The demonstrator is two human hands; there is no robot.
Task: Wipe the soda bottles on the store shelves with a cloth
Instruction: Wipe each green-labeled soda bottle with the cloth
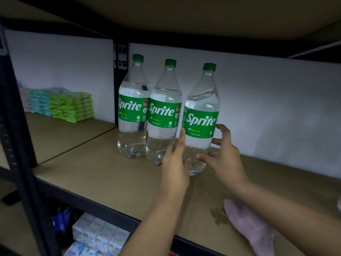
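Three clear Sprite bottles with green caps and labels stand in a row on the brown shelf board [103, 174]. The left bottle [133, 108] and middle bottle [164, 113] touch each other. The right bottle [202, 117] leans slightly to the right. My left hand [176, 159] has straight fingers against its lower left side. My right hand [223, 156] is spread open around its lower right side, fingertips near the label. A pink cloth [247, 226] lies on the shelf by my right forearm, held by neither hand.
Stacked green and blue packets [70, 106] sit on the neighbouring shelf at the left. A black upright post [20, 145] runs down the left edge. Boxed goods [97, 235] fill the shelf below. A white back wall [276, 108] closes the rear.
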